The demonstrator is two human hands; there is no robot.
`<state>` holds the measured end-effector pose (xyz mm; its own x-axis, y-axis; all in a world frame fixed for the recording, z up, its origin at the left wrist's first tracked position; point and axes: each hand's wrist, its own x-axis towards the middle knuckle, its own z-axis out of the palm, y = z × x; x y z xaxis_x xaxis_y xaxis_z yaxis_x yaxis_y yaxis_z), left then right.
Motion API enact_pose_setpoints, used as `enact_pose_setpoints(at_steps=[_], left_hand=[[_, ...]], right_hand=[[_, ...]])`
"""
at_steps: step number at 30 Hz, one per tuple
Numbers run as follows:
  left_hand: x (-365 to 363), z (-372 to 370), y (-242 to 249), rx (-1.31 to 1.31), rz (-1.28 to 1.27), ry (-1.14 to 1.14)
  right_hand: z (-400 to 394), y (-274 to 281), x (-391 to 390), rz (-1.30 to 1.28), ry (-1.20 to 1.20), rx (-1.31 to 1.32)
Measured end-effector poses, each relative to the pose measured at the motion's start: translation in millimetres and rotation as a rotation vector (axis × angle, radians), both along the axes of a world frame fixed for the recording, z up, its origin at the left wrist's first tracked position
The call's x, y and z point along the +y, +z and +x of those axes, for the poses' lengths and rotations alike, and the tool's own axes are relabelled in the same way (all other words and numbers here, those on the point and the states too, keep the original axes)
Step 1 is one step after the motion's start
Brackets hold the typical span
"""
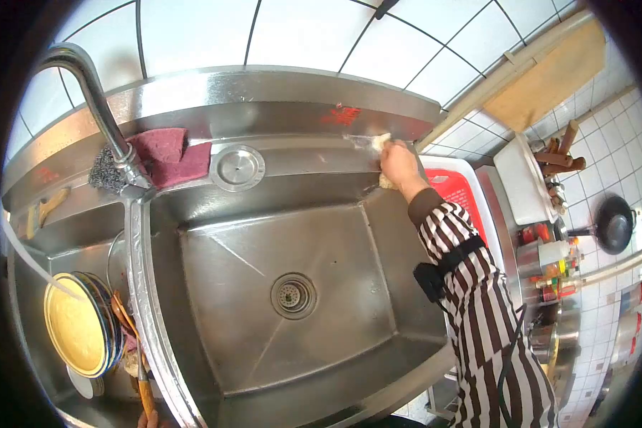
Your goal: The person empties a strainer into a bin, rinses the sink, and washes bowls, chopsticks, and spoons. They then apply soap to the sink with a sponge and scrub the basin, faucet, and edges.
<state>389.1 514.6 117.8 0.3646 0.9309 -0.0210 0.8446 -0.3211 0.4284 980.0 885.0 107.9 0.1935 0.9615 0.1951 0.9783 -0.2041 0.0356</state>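
Note:
My right hand (399, 165) reaches to the back right corner of the large sink basin (228, 307). Its fingers are wrapped round a crumpled pale cloth (386, 182), pressed on the steel ledge behind the basin. Most of the cloth is hidden under the hand. A whitish wet smear (361, 142) lies on the steel just left of it. At the bottom left edge of the view, only a bit of my left hand (148, 419) shows, beside a wooden-handled utensil (145, 394); whether it grips the handle is hidden.
Stacked yellow plates (78, 324) stand in the small left basin. A chrome faucet (85, 68), maroon scouring pads (182, 165), steel wool (107, 171), a brush (48, 207) and a round strainer (237, 169) line the back ledge. A red basket (453, 192) sits right of the sink.

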Motion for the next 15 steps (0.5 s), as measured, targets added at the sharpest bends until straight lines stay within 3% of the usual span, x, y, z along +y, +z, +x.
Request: enact_pose_setpoints(at_steps=[1,3,5,6,7,8,9,13,15], left_hand=[[-0.1,-0.5,1.6,0.016,0.029,0.004],[2.5,-7.5,8.7,0.127,0.003,-0.026],[26.0,-2.3,26.0,0.108,0.055,-0.168],[58.6,10.8,52.4,0.123,-0.029,-0.343],[88.3,20.7,62.6,0.018,0.007,-0.365],[118.6,29.9,69.8,-0.081,0.044,-0.374],[154.3,67.4,91.7,0.025,0.075,-0.288],[268.8,171.2,59.0,0.017,0.321,-0.268],[303.9,215.0,24.4,0.201,0.497,-0.255]], right_hand=[[-10.2,0.6,0.1,-0.004,0.002,0.015],[-40.9,5.3,-1.7,-0.009,0.250,0.074],[-48.9,12.4,-2.0,0.010,0.383,0.220],[-39.4,14.0,-1.0,0.026,0.424,0.198],[-35.9,22.1,-2.6,0.043,0.472,0.179],[-28.7,36.8,-4.4,-0.031,0.265,0.061],[-9.8,30.7,-1.3,0.085,0.126,-0.025],[23.4,-9.2,-10.6,0.238,-0.074,0.033],[22.5,-16.1,-2.2,0.238,-0.084,-0.037]])
